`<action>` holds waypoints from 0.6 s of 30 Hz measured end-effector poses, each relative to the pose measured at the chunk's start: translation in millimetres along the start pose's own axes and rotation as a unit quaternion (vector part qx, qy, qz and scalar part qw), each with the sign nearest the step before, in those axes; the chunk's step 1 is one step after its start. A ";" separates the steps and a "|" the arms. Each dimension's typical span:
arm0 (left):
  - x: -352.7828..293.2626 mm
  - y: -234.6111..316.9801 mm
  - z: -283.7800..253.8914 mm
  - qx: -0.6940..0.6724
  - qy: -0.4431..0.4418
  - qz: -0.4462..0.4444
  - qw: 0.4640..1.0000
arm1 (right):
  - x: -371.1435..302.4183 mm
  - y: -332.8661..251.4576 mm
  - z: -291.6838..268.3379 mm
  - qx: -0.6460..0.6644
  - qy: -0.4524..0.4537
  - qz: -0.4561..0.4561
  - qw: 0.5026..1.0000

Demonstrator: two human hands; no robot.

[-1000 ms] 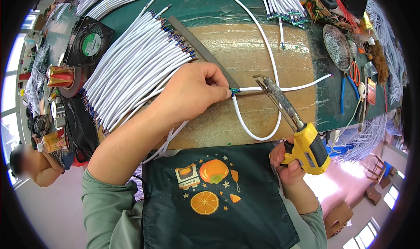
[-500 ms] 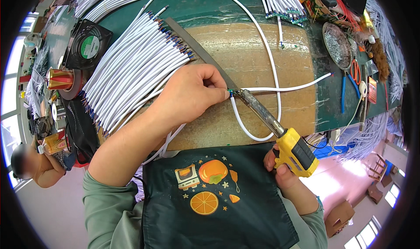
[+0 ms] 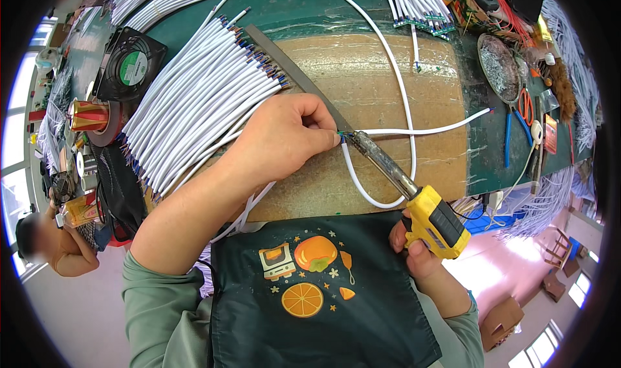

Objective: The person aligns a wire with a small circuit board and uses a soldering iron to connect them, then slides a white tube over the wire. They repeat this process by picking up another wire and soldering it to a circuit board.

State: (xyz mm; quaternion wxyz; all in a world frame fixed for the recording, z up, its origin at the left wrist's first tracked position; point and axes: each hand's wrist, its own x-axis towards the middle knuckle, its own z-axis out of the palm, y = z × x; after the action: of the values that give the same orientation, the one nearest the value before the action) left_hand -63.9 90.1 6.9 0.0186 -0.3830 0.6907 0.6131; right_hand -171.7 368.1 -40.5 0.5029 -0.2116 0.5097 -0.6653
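My left hand [image 3: 281,135] is closed in a pinch, thumb against forefinger, at a small green piece with wire ends [image 3: 343,136]. A white cable [image 3: 364,193] loops down from that spot, and another white cable [image 3: 446,128] runs off to the right. My right hand [image 3: 417,251] grips a yellow and black soldering gun [image 3: 435,220]. Its long metal barrel points up and left, with the tip at the pinched piece. Under these lies a flat metal bar [image 3: 284,64], set slantwise on a brown board [image 3: 433,77]. My left fingers partly hide the piece.
Many white cables [image 3: 200,96] with bared ends lie left of the board. A black fan [image 3: 129,70] and a solder spool [image 3: 97,117] stand farther left. At right are a metal dish [image 3: 498,67], orange scissors [image 3: 525,106] and blue-handled pliers [image 3: 508,138]. A co-worker [image 3: 68,248] sits at left.
The soldering gun's body has shifted very slightly up in my right hand, its tip staying at the same spot. My left hand has held still.
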 end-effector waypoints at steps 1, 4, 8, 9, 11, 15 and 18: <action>-0.1 0.0 -0.2 0.002 0.000 0.001 1.000 | -0.9 0.6 -0.3 0.000 0.000 0.000 1.000; -0.3 0.4 -0.3 0.000 -0.002 0.004 1.000 | -3.8 1.1 -3.1 -0.042 0.024 0.004 0.999; -0.5 1.8 0.4 -0.002 0.000 0.000 1.000 | -0.3 -4.0 -1.8 -0.012 0.016 -0.015 1.000; -0.1 1.3 0.3 -0.005 -0.001 -0.002 1.000 | 1.2 -5.9 -0.5 -0.001 0.021 -0.022 1.000; 0.3 0.6 0.2 -0.007 -0.001 -0.004 1.000 | 3.6 -7.8 -0.7 -0.004 0.032 -0.032 0.999; 0.9 -1.1 0.0 -0.007 -0.003 0.000 1.000 | 12.3 -15.6 -0.7 0.015 0.055 -0.054 0.997; 0.1 0.5 -0.8 -0.003 -0.003 0.002 1.000 | 23.2 -22.3 -6.3 0.001 0.062 -0.093 0.994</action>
State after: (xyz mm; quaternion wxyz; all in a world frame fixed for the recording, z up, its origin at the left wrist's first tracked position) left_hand -63.9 89.3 7.4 0.0181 -0.3798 0.6897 0.6162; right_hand -196.3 350.0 -28.5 0.4065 -0.2162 0.5168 -0.7217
